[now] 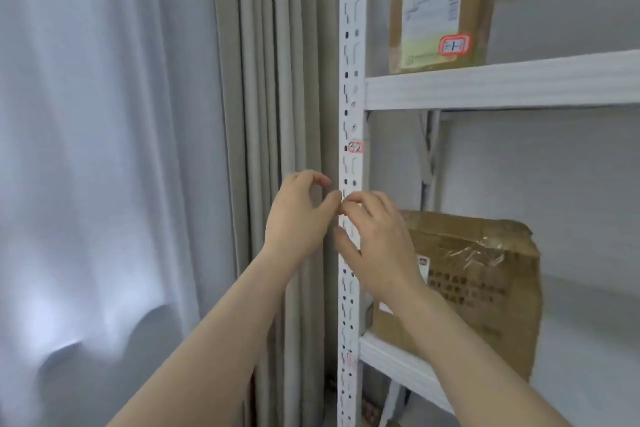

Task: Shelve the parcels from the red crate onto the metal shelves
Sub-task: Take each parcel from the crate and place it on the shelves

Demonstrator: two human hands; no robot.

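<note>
A brown parcel (pixel 440 7) with a white label and a small red-bordered sticker stands on the upper metal shelf (pixel 502 87). On the lower shelf (pixel 398 357) leans a larger taped cardboard parcel (pixel 485 281). My left hand (pixel 298 215) and my right hand (pixel 377 246) meet in front of the white perforated upright post (pixel 351 80), thumb tip against fingertips. The left hand's fingers are loosely curved with nothing visible in them. My right hand's fingertips are bunched at the post; whether they pinch anything is unclear. The red crate is out of view.
A small red-bordered sticker (pixel 355 147) sits on the post above my hands. Grey drapes (pixel 270 80) hang close to the left of the post, with a pale sheer curtain (pixel 86 149) further left. A grey wall backs the shelves.
</note>
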